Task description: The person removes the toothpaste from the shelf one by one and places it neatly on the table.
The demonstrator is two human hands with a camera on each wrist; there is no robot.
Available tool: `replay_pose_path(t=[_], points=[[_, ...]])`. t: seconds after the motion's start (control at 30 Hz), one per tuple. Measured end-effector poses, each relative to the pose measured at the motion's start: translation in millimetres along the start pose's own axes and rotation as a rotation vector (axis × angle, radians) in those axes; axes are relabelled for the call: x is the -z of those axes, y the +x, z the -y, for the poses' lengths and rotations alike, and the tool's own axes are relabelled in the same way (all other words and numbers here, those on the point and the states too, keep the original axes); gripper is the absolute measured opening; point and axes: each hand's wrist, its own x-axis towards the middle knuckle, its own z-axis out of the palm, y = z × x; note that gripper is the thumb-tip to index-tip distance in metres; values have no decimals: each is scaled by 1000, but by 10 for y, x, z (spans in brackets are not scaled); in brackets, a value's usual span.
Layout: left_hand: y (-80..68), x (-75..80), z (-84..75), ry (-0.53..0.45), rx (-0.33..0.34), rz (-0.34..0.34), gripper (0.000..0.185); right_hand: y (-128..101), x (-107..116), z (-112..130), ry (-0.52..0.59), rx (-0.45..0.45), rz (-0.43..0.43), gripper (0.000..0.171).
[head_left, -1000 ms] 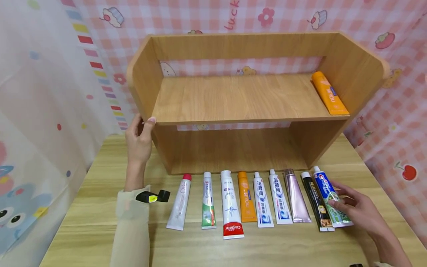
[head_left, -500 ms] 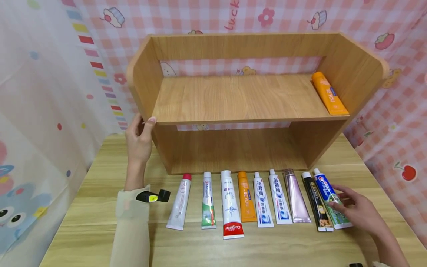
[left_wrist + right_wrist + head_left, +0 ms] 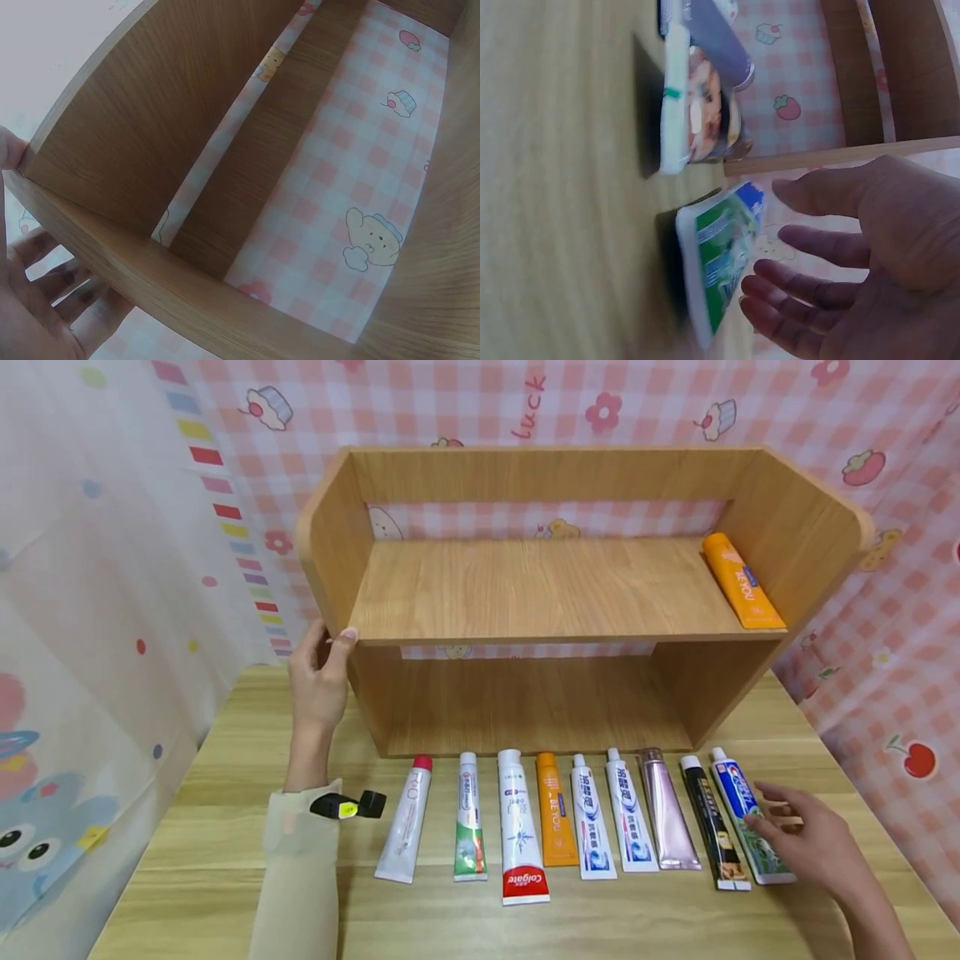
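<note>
My left hand [image 3: 321, 681] grips the left side panel of the wooden shelf [image 3: 540, 637], thumb on the front edge and fingers behind. In the left wrist view those fingers [image 3: 56, 281] show beyond the board. My right hand [image 3: 810, 839] hovers beside the blue and green Crest toothpaste tube [image 3: 742, 810] at the right end of a row. Seen from the right wrist, the fingers [image 3: 810, 285] are loosely spread, with a gap to that tube [image 3: 724, 259]. Left of it lies a black toothpaste tube [image 3: 712, 822], then a pink metallic tube [image 3: 667, 810].
Farther left lie two white and blue tubes [image 3: 592, 818], an orange tube [image 3: 555, 810], a Colgate tube [image 3: 521, 827], a green and white tube [image 3: 469, 818] and a red-capped tube [image 3: 407, 818]. Another orange tube [image 3: 741, 581] rests on the upper shelf at right.
My right hand has loosened and drawn slightly back from the Crest tube, which lies flat beside the black one. The left hand keeps its grip. The head view has tilted up slightly.
</note>
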Motion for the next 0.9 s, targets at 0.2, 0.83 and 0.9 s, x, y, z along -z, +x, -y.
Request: replay_pose_path(t=[0.2,0.83,0.9], points=[[-4,7,1,5,-3,7,39,2,27,115,60,112,-153,56],[-6,3,14,-1,5,11,41,107,216,868,178,323,-317,85],[-4,5,19,-1,4,10,41,129,243,940,189,343,-330,87]])
